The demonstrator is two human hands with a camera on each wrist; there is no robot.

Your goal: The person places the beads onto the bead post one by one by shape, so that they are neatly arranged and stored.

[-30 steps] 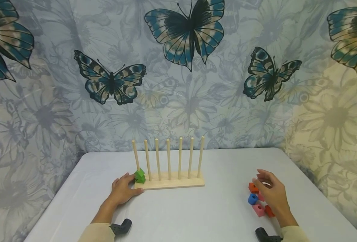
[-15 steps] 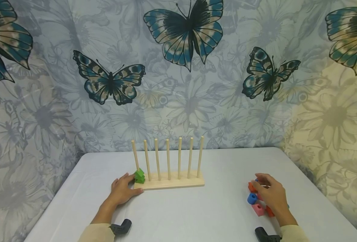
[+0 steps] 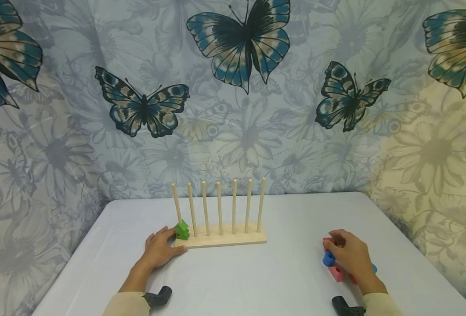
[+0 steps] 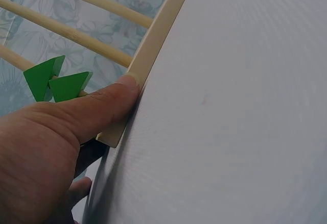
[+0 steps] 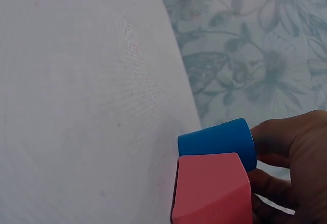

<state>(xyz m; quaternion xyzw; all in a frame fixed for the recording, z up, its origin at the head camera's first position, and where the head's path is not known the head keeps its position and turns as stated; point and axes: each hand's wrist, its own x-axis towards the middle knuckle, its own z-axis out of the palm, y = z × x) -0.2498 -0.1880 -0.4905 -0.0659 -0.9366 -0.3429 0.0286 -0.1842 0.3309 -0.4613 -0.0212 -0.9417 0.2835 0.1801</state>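
A wooden peg rack (image 3: 225, 240) with a row of upright pegs stands at the middle of the table. Two green blocks (image 3: 182, 230), with angular sides, sit on its leftmost peg. My left hand (image 3: 161, 250) holds the rack's left end, its thumb (image 4: 110, 101) against the front edge. Over a small group of blocks at the right, my right hand (image 3: 353, 259) has its bent fingers low, fingertips right at a red block (image 3: 326, 242); whether it pinches that block I cannot tell. A blue round block (image 5: 217, 141) and a pink angular block (image 5: 212, 188) lie nearer.
Another red block (image 3: 353, 279) and a blue piece (image 3: 374, 268) show partly beside the right wrist. The white table (image 3: 252, 281) runs back to a butterfly-patterned cloth (image 3: 252, 145). Dark wrist devices (image 3: 158, 296) are worn on both arms.
My right hand has come down and a little left onto the block group, its fingers drawing closer round the red block. My left hand and the rack stay as they were.
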